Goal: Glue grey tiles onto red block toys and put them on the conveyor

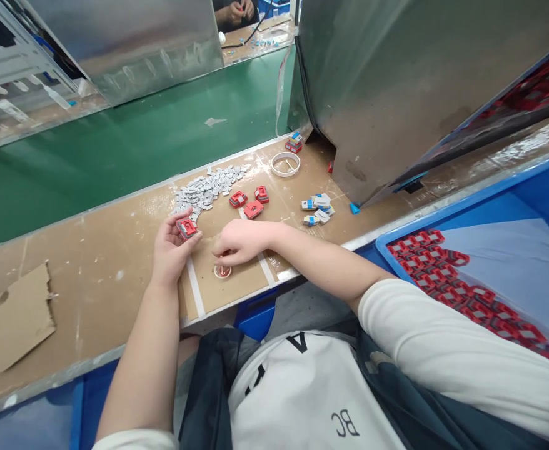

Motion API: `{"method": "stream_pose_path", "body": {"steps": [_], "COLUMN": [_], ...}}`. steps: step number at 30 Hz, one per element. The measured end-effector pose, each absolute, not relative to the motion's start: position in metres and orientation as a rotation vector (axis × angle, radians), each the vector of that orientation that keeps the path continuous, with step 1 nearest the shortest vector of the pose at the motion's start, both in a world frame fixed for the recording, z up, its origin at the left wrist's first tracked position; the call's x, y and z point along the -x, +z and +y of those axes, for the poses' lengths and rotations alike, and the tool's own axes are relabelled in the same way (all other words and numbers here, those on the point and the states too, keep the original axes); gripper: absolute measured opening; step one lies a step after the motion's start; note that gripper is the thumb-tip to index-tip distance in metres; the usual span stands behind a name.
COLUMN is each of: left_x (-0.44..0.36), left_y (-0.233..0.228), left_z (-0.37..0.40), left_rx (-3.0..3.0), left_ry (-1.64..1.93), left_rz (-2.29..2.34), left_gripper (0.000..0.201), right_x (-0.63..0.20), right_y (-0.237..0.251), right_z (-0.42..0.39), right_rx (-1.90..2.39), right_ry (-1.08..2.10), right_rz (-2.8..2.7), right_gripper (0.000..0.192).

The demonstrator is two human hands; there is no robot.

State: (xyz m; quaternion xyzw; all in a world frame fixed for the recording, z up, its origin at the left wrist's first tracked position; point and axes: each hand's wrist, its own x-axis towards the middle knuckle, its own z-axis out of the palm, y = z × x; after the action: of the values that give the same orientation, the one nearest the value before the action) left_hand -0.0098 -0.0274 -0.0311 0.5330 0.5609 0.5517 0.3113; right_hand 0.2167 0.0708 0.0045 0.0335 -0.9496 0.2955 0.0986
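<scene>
Pinching a red part (187,227) near grey pieces (204,190), our left hand (174,247) nearly closed | right hand (237,242) bunched over a small dish (222,277), we can't tell its hold | a careless dip could tip it

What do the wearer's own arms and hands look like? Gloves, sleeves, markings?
Left hand and right hand: bare, no gloves. Both forearms uncovered, no watch, band or cable visible. Right sleeve: plain white, loose, creased, ending near the elbow. Left sleeve: also white, only its edge in frame. No markings visible on either sleeve.
</scene>
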Motion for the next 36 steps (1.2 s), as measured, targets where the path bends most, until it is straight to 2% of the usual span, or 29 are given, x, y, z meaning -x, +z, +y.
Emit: {"method": "stream_pose_path", "body": {"steps": [6,10,14,20,36], "left_x": [0.004,0.002,0.004,0.004,0.000], "left_y": [-0.027,-0.027,-0.029,-0.033,-0.032], "left_z": [-0.027,-0.028,-0.028,-0.027,-0.029], "left_rx": [-1.377,-1.354,-1.329,-1.319,-1.343], "left_ry": [1.448,1.402,1.363,1.302,1.250], "left_rz": [1.498,1.515,1.520,1.542,1.590], "left_gripper": [0.063,0.063,0.070,0.070,0.073], "right_x": [-0.213,-0.212,-0.206,-0.200,-0.194], "right_y": [0.006,0.002,-0.007,-0.013,-0.013], "right_z": [0.064,0.064,0.070,0.083,0.082], "right_rx": [-0.155,-0.083,0.096,0.510,0.551], "right_ry": [0.780,1.048,1.316,1.117,0.881], "right_rz": [-2.791,-2.759,-2.353,-1.932,-2.153], "right_gripper": [0.023,0.029,0.030,0.036,0.036]}}
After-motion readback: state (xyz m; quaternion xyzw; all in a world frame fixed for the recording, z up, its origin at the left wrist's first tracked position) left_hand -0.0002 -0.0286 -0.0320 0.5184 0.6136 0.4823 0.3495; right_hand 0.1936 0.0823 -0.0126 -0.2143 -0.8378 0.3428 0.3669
